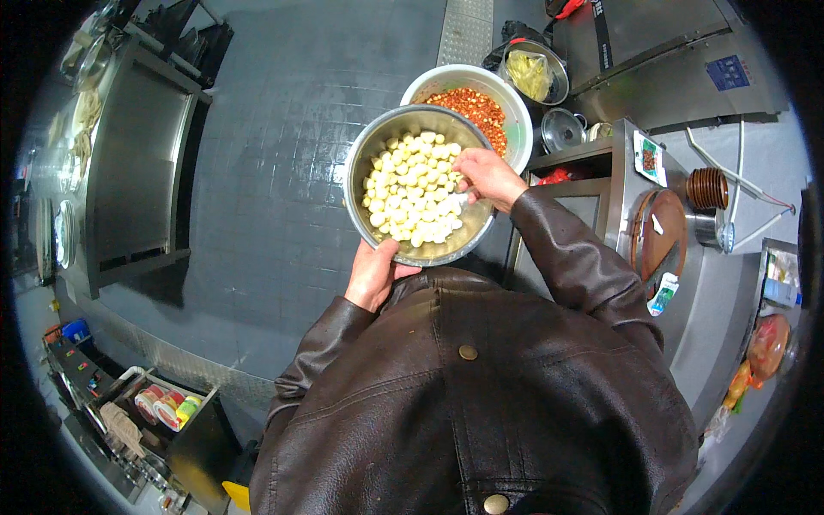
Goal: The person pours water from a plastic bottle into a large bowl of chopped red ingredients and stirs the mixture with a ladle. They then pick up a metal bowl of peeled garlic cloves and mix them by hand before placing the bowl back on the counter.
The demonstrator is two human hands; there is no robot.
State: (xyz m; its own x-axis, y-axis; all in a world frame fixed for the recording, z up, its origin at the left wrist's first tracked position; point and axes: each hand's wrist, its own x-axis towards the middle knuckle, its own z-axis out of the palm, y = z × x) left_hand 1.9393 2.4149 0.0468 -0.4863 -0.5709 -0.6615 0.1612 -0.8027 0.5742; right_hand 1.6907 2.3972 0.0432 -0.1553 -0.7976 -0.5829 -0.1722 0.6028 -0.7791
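My left hand grips the near rim of a round steel bowl, thumb over the edge and fingers below. Many pale, peeled garlic cloves lie in the bowl. My right hand reaches over the bowl's right side, fingers curled around something whitish at the cloves; what it is cannot be made out. Beyond the steel bowl, partly hidden by it, stands a larger white basin holding chopped red chilli with pale bits.
At the right, a steel counter carries a round chopping board with a cleaver. Past the basin stands a steel pot with a bag of yellowish food, beside a glass lid. A steel table stands left on the wet tiled floor.
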